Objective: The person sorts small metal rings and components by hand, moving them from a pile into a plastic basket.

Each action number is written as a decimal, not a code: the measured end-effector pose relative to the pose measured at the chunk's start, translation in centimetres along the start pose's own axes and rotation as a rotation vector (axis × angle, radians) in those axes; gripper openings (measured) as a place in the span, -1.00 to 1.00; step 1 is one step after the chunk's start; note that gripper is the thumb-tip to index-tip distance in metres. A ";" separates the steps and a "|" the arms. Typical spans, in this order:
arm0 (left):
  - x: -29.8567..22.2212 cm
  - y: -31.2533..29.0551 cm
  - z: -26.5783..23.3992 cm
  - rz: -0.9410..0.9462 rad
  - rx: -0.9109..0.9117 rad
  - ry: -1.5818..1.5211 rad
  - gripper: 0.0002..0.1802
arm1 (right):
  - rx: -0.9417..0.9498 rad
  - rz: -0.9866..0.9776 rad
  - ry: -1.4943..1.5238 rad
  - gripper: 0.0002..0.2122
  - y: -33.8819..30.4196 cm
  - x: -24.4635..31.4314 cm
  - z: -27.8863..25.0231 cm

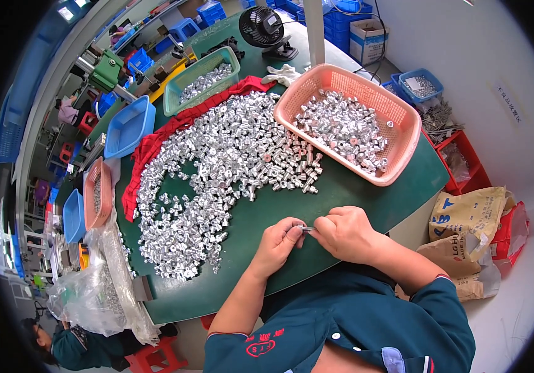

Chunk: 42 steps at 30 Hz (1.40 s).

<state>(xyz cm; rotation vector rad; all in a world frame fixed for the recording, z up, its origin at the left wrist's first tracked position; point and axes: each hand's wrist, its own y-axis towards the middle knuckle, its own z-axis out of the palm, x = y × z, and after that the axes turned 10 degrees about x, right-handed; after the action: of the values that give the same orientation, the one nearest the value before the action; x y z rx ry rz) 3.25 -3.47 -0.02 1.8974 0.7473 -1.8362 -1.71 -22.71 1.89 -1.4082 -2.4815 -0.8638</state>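
Above the near edge of the green table, my two hands meet. Between thumb and fingers, my left hand pinches a small silver metal part. My right hand is closed at the part's other side; whatever its fingers grip is mostly hidden. Beyond them spreads a large heap of small silver metal fittings, partly on a red cloth. A pink plastic basket at the far right of the heap contains many more fittings.
A green basket, blue tray and small black fan stand along the far side. A clear plastic bag drapes at the left. Brown paper sacks and red bins sit at the right. Another person is at lower left.
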 end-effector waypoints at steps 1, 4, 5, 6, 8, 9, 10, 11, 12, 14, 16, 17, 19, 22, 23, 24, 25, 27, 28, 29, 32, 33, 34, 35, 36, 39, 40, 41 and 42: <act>0.0 -0.1 0.0 -0.029 0.000 -0.047 -0.73 | 0.000 0.000 0.001 -0.77 0.0 0.0 0.0; 0.1 0.0 -0.1 -0.065 -0.002 -0.098 -0.66 | 0.032 -0.012 -0.010 -0.76 -0.1 0.0 0.2; 0.1 0.0 -0.1 -0.069 0.000 -0.101 -0.62 | 0.018 -0.001 -0.005 -0.76 0.0 0.1 0.2; 0.2 0.1 -0.1 -0.068 0.001 -0.101 -0.62 | 0.003 0.010 0.000 -0.76 0.0 0.1 0.2; 0.6 0.1 -0.2 -0.029 0.012 -0.096 -0.63 | 0.009 -0.002 -0.034 -0.76 0.0 0.1 0.2; 0.6 0.1 -0.3 -0.029 0.011 -0.096 -0.63 | 0.015 -0.014 -0.066 -0.75 0.0 0.2 0.3; 0.5 0.1 -0.3 -0.037 0.012 -0.095 -0.63 | 0.015 -0.015 -0.066 -0.75 0.0 0.2 0.3; 0.5 0.2 -0.4 -0.044 0.014 -0.096 -0.62 | 0.003 -0.012 -0.048 -0.75 0.0 0.2 0.4; 0.4 0.1 -0.4 -0.044 0.014 -0.096 -0.62 | -0.008 -0.010 -0.031 -0.76 0.0 0.2 0.4; 0.3 0.0 -0.2 -0.050 -0.012 -0.036 -0.63 | -0.002 0.080 0.081 -0.77 -0.4 0.4 1.0; 0.2 0.2 0.1 0.000 -0.025 0.010 -0.68 | 0.005 0.169 0.192 -0.78 -0.5 0.4 1.1; 0.2 0.2 0.2 0.047 -0.039 0.054 -0.72 | 0.015 0.198 0.238 -0.80 -0.5 0.4 1.1; 0.0 0.0 0.1 0.066 -0.030 0.122 -0.78 | 0.025 0.228 0.284 -0.80 -0.6 0.3 0.9; -0.3 0.0 0.2 0.141 -0.026 0.271 -0.83 | 0.187 0.342 0.449 -0.81 -0.5 0.0 0.4; -0.4 0.1 0.2 0.198 -0.031 0.354 -0.84 | 0.208 0.379 0.558 -0.79 -0.5 -0.2 0.4; -0.5 0.2 0.3 0.199 -0.030 0.352 -0.84 | 0.229 0.414 0.667 -0.77 -0.6 -0.4 0.4; -0.7 0.2 0.3 0.219 -0.024 0.409 -0.84 | 0.230 0.416 0.665 -0.77 -0.7 -0.5 0.5; -0.8 0.2 0.4 0.241 -0.017 0.468 -0.85 | 0.399 0.814 1.554 -0.73 -0.8 -0.8 0.9; -0.7 0.3 0.5 0.296 -0.030 0.515 -0.85 | 0.397 0.815 1.553 -0.73 -0.9 -1.0 0.8; -0.7 0.4 0.6 0.352 -0.044 0.563 -0.86 | 0.449 0.834 1.709 -0.73 -1.0 -1.3 0.7; -1.0 0.5 1.1 0.302 -0.144 0.567 -0.87 | 0.450 0.821 1.804 -0.73 -0.7 -1.1 0.3; -0.8 0.5 1.1 0.303 -0.143 0.567 -0.87 | 0.399 0.793 1.745 -0.73 -0.5 -0.9 0.3; -0.5 0.6 1.0 0.301 -0.171 0.622 -0.88 | 0.397 0.792 1.745 -0.73 -0.4 -0.8 0.5; -0.4 0.6 1.0 0.300 -0.201 0.677 -0.87 | 0.379 0.782 1.679 -0.73 -0.3 -0.7 0.7; -0.4 0.5 1.0 0.301 -0.201 0.677 -0.87 | 0.361 0.772 1.613 -0.72 -0.2 -0.6 0.8; -0.4 0.4 1.1 0.215 -0.238 0.454 -0.79 | 0.348 0.609 1.004 -0.74 0.3 -0.2 0.3; -0.4 0.4 0.9 0.132 -0.200 0.293 -0.73 | 0.351 0.607 1.003 -0.74 0.1 -0.2 0.7; -0.4 0.4 0.8 0.050 -0.160 0.133 -0.66 | 0.249 0.434 0.692 -0.76 -0.1 -0.3 1.4; -0.2 0.4 0.7 0.051 -0.160 0.132 -0.66 | 0.146 0.260 0.381 -0.77 -0.2 -0.3 1.7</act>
<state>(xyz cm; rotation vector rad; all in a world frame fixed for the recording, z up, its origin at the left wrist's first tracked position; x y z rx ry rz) 2.93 -4.25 0.11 1.9288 0.8543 -1.5823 -1.46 -22.03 0.29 -1.3338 -1.9871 -0.7910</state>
